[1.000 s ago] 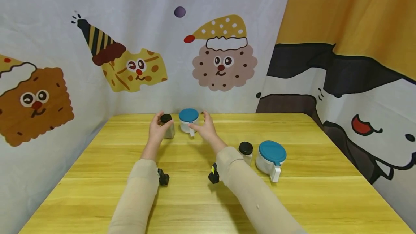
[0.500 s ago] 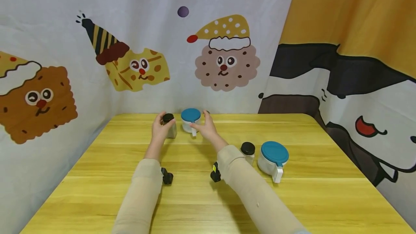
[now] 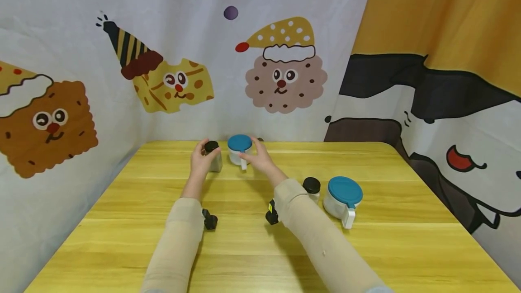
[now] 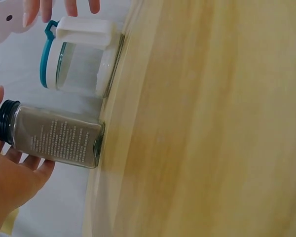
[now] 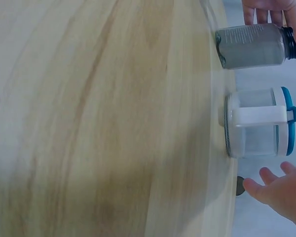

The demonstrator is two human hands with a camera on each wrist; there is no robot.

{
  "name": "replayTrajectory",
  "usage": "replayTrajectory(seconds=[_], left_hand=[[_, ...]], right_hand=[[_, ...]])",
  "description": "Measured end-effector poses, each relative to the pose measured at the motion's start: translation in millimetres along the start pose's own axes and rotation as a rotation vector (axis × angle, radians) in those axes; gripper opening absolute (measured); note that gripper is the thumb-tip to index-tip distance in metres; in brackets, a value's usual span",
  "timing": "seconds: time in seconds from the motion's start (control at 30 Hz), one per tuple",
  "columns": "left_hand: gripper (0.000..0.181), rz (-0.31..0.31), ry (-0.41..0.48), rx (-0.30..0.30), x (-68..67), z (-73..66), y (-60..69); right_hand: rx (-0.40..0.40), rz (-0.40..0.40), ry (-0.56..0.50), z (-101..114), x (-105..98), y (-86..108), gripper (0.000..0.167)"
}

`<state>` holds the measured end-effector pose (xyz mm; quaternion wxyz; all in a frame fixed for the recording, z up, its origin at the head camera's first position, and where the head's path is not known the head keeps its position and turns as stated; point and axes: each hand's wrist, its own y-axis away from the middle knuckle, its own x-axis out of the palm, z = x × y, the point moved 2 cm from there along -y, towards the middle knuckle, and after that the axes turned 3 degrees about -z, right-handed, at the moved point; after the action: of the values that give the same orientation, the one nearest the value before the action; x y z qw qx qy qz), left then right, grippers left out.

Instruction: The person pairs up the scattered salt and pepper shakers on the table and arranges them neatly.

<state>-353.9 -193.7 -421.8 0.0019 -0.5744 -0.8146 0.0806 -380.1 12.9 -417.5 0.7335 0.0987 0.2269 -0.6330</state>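
Near the table's back edge stands a square glass spice jar (image 4: 59,136) with a black screw cap, filled with greyish-brown powder. My left hand (image 3: 200,161) holds it near the top, thumb by the cap and fingers along the side. Close on its right is a clear glass jar (image 5: 259,123) with a white handle and blue lid, upright. My right hand (image 3: 260,159) is at this jar's right side, its fingers spread and the thumb in front near the handle. In the right wrist view those fingers (image 5: 254,187) look apart from the glass.
Nearer on the right stand a second black-capped jar (image 3: 311,185), partly behind the right sleeve, and a larger blue-lidded jar (image 3: 343,191) with a white handle. The wooden table (image 3: 122,234) meets a patterned curtain (image 3: 228,76) at the back.
My right hand has come slightly closer to the blue-lidded jar at the back. The left hand keeps its place at the spice jar, while the head view has shifted a little.
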Motion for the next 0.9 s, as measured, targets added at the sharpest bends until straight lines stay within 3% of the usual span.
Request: replayTrajectory(seconds=[0.53, 0.7, 0.9], left_hand=[[0.064, 0.012, -0.003, 0.005, -2.2, 0.5, 1.2], [0.062, 0.005, 0.008, 0.004, -1.8, 1.3, 1.0], [0.063, 0.009, 0.005, 0.011, -1.1, 1.6, 1.4]], right_hand=[[0.005, 0.058, 0.015, -0.5, 8.0, 1.4, 0.072], [-0.037, 0.045, 0.072, -1.7, 8.5, 2.0, 0.072], [-0.041, 0.009, 0.065, -3.1, 10.1, 3.1, 0.07]])
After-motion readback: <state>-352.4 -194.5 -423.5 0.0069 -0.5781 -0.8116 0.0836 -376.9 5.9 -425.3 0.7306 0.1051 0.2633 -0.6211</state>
